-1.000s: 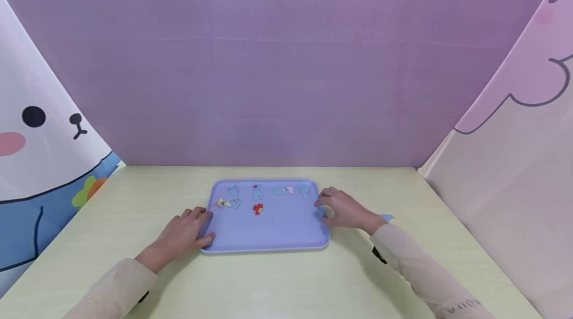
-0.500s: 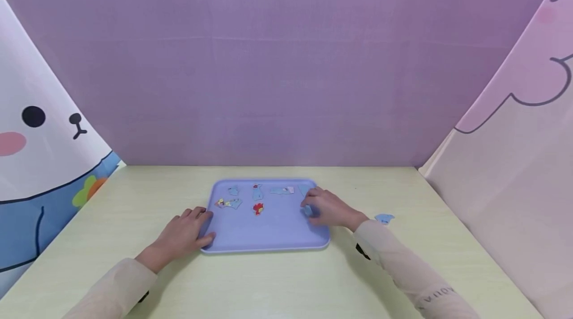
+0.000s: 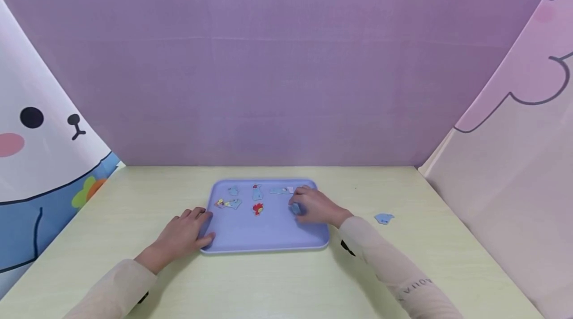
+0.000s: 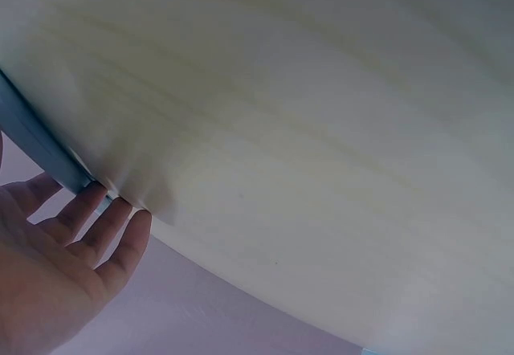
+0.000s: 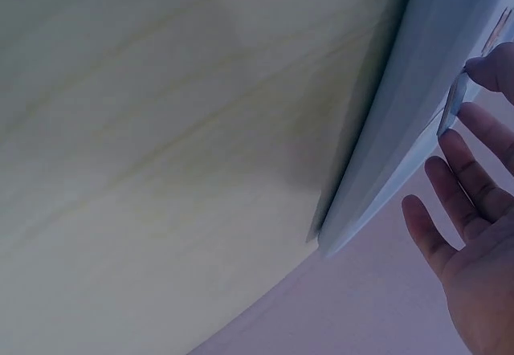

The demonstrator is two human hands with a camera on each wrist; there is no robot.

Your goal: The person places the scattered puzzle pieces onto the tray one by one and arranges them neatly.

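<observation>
My right hand (image 3: 317, 207) is over the right part of a lilac tray (image 3: 264, 239). Between thumb and fingertips it pinches a flat blue puzzle piece (image 3: 296, 208); the right wrist view shows that puzzle piece (image 5: 452, 106) nearly edge-on, the other fingers spread loosely. My left hand (image 3: 181, 234) rests at the tray's left edge, fingers relaxed, fingertips touching the rim. On the tray lie a red piece (image 3: 257, 209), a yellow-and-blue piece (image 3: 234, 203), a small blue piece (image 3: 233, 190), a tall blue piece (image 3: 257, 192) and a long blue strip (image 3: 279, 190).
Another blue piece (image 3: 384, 218) lies on the pale wooden table (image 3: 250, 284), right of the tray. A purple cloth (image 3: 268, 85) hangs behind the table. Printed cloths with cartoon figures stand at the left and right.
My right hand has moved left from the tray's right edge to above its surface, carrying the blue piece. The piece on the table has come into full view. My left hand has stayed put.
</observation>
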